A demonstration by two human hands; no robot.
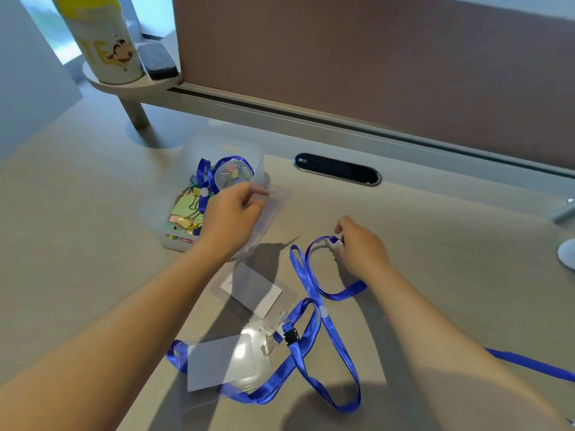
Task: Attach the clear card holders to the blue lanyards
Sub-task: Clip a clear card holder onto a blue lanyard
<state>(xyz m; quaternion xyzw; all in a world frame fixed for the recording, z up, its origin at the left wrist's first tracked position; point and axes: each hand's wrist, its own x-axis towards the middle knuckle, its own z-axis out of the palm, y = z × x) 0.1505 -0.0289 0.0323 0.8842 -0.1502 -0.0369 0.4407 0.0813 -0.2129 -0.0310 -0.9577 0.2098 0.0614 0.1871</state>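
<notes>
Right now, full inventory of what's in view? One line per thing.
card holders: three, clear; one in left hand, one mid-desk, one near edge clipped to a lanyard.
lanyards: at least three, blue; one in the box, others looped on the desk.
box: one, translucent, far left, holding coloured binder clips.
bottle: one, white and yellow, on corner shelf.
eraser: one, grey, beside bottle.
desk: one, beige.
hands: left hand holds a holder; right hand pinches a lanyard clip.
</notes>
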